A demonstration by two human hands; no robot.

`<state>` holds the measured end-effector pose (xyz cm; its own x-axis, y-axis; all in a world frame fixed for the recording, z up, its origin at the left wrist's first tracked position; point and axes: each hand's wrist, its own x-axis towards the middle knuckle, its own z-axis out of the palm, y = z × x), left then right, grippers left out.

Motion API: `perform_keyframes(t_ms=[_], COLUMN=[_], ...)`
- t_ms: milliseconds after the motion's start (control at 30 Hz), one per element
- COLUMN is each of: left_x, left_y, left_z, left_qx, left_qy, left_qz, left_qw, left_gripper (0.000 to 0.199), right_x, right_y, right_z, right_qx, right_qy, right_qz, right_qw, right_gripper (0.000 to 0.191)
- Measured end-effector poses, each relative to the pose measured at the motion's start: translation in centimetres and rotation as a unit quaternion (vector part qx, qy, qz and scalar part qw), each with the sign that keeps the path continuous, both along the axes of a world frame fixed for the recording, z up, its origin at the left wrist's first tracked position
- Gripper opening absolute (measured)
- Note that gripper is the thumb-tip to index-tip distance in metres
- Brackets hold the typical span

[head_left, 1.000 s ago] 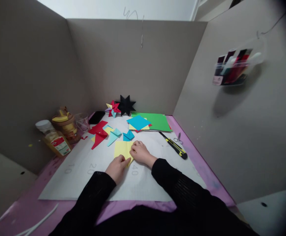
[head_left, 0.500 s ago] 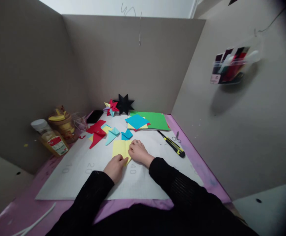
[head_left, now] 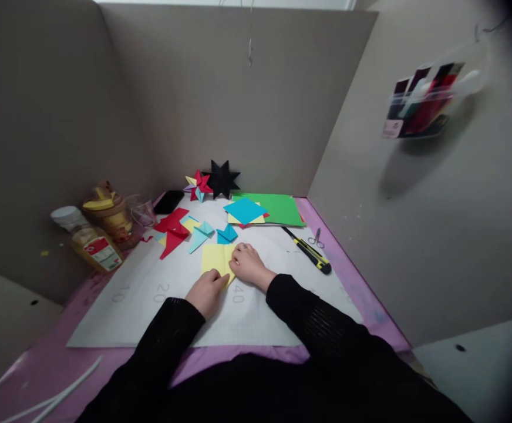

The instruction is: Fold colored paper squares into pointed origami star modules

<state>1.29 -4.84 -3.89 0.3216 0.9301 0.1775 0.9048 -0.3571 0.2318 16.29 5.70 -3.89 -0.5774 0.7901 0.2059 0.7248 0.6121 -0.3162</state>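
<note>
A sheet of yellow origami paper (head_left: 213, 257) lies on the white numbered mat, with a crease down it and its lower right corner folded in. My right hand (head_left: 249, 265), fingers curled, presses on the paper's right side. At the lower edge, my left hand (head_left: 206, 292) pinches the paper near the folded corner, thumb towards the other hand. Just beyond lie folded paper pieces: a blue one (head_left: 226, 235), a light turquoise one (head_left: 201, 235) and a red one (head_left: 175, 239). My palms and some fingertips are hidden.
Paper squares (head_left: 246, 210) rest on green sheets (head_left: 282, 208) at the back. A utility knife (head_left: 309, 252) and scissors (head_left: 316, 239) lie right. Paper stars, including a black one (head_left: 221, 178), stand by the back panel. Left are a glue bottle (head_left: 89, 241), a pot (head_left: 113, 220) and a phone (head_left: 169, 202).
The camera has tipped slightly downward, so the table things sit higher in view. Both hands keep almost the same place on the yellow paper.
</note>
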Motion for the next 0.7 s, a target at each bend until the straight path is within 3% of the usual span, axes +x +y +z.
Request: perform_keyframes(t_ms=[700], left_x=[0.3], left_y=[-0.6], left_z=[0.8], left_qx=[0.013], left_qy=[0.054], left_qz=[0.02], left_qw=[0.998], left_gripper=[0.036], right_x=[0.0], right_y=[0.0], right_z=[0.0], right_qx=[-0.004], right_qy=[0.002], right_qz=[-0.001], right_qw=[1.0], right_gripper=[0.019])
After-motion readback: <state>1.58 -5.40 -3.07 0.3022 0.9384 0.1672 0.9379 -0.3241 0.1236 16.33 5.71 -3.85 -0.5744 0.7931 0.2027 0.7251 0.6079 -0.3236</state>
